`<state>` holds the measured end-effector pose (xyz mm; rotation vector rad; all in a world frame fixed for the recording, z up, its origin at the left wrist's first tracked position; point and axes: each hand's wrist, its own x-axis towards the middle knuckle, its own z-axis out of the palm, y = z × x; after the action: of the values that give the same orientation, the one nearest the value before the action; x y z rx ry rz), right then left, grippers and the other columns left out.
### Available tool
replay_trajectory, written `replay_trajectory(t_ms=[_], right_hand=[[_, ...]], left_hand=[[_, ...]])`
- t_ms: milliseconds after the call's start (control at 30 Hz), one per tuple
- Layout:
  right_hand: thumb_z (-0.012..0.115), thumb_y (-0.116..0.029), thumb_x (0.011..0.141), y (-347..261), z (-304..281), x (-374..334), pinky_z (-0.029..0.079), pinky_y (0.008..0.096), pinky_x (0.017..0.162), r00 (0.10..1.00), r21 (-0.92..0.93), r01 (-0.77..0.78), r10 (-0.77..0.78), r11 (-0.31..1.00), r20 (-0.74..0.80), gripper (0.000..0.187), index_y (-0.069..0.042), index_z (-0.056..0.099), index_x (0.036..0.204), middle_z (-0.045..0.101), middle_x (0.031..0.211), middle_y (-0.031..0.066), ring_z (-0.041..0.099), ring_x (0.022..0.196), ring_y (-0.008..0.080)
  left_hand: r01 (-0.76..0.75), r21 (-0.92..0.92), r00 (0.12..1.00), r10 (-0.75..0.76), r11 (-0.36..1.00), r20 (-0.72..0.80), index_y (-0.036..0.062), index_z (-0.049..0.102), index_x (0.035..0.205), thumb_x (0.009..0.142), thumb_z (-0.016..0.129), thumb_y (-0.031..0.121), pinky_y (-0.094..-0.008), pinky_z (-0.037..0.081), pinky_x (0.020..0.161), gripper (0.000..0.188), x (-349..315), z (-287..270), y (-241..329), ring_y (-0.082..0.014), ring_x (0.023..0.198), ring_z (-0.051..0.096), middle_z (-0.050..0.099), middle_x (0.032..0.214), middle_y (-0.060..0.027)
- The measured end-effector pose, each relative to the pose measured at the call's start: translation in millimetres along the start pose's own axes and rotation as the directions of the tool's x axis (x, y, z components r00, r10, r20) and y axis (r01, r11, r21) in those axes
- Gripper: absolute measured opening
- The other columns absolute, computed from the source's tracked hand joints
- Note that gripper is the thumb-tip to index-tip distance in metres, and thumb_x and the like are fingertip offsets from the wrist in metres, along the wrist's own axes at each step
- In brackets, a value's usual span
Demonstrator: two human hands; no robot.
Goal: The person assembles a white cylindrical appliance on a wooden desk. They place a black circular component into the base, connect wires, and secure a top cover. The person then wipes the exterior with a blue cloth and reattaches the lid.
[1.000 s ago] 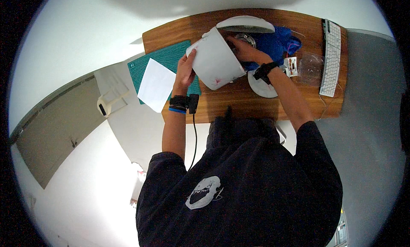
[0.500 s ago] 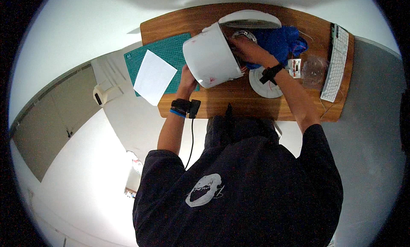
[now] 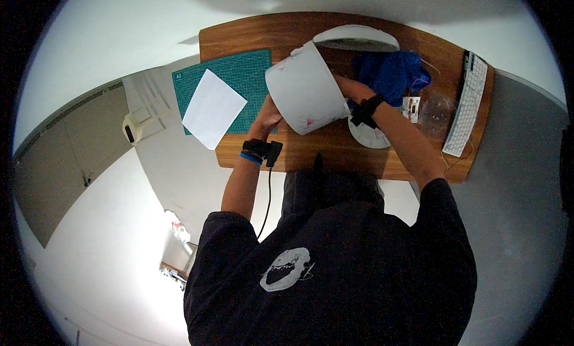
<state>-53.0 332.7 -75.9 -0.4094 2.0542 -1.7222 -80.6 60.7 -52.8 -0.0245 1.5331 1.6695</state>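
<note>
A white, drum-shaped housing [image 3: 306, 88] with faint reddish marks is tilted above the table, its open end turned to the right. My left hand [image 3: 271, 114] grips it from the lower left, its fingers partly hidden behind the wall. At the open end, my right hand [image 3: 354, 89] reaches inside, and the housing's edge hides its fingers. Whatever that hand touches in there cannot be seen. A white curved lid-like piece [image 3: 357, 30] lies just beyond the housing. Below my right wrist rests a round white disc [image 3: 369, 135], partly covered by the wrist strap.
Blue cloth [image 3: 391, 74] lies bunched right of the housing, near a small white-and-red item [image 3: 411, 109] and a clear plastic piece [image 3: 436, 116]. A white keyboard [image 3: 466, 107] lines the table's right edge. White paper [image 3: 214, 110] covers part of a green cutting mat [image 3: 254, 65].
The housing has shifted slightly right and down in view. My right hand has gone deeper into its open end, and the round metallic part seen beside that hand is now hidden.
</note>
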Motion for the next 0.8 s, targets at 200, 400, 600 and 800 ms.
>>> replay_trajectory(t_ms=[200,400,600,800], right_hand=[[0.073,-0.014,0.089,-18.7,-1.0,-3.6,0.048,0.0430,0.106,0.997,0.007,-0.057,0.057,0.998,0.052,0.057,-0.001,0.053,0.141,0.064,0.133,0.0237,0.061,0.125,0.0358],[0.073,-0.015,0.089,-34.3,-5.9,0.1,0.048,0.0427,0.106,0.990,-0.027,-0.099,0.101,0.995,0.102,0.057,-0.001,0.054,0.141,0.064,0.133,0.0231,0.061,0.125,0.0352],[0.073,-0.016,0.090,-41.2,-5.8,13.6,0.048,0.0423,0.106,0.983,-0.048,-0.114,0.119,0.992,0.137,0.057,-0.001,0.054,0.141,0.064,0.133,0.0225,0.061,0.125,0.0346],[0.073,-0.016,0.090,-44.9,-2.1,21.4,0.048,0.0420,0.106,0.980,-0.056,-0.118,0.125,0.991,0.157,0.057,-0.001,0.054,0.141,0.064,0.133,0.0219,0.061,0.125,0.0340]], left_hand=[[0.114,-0.066,0.993,-0.115,0.991,-0.007,-0.0095,0.060,0.128,0.090,0.074,0.003,-0.0335,0.058,0.086,0.043,-20.0,0.4,15.3,-0.0205,0.103,0.068,0.070,0.119,-0.0149],[0.136,-0.311,0.978,-0.178,0.941,-0.111,-0.0070,0.059,0.131,0.100,0.062,0.008,-0.0344,0.059,0.085,0.034,-25.6,13.1,18.8,-0.0207,0.104,0.068,0.069,0.120,-0.0140],[0.156,-0.386,0.977,-0.199,0.909,-0.075,-0.0003,0.056,0.137,0.103,0.062,0.029,-0.0385,0.060,0.087,0.045,-32.1,16.0,21.9,-0.0221,0.107,0.069,0.068,0.127,-0.0130],[0.173,-0.336,0.982,-0.188,0.926,-0.012,-0.0014,0.059,0.133,0.103,0.059,0.020,-0.0408,0.057,0.096,0.036,-16.9,-14.8,-15.1,-0.0234,0.109,0.068,0.067,0.129,-0.0131]])
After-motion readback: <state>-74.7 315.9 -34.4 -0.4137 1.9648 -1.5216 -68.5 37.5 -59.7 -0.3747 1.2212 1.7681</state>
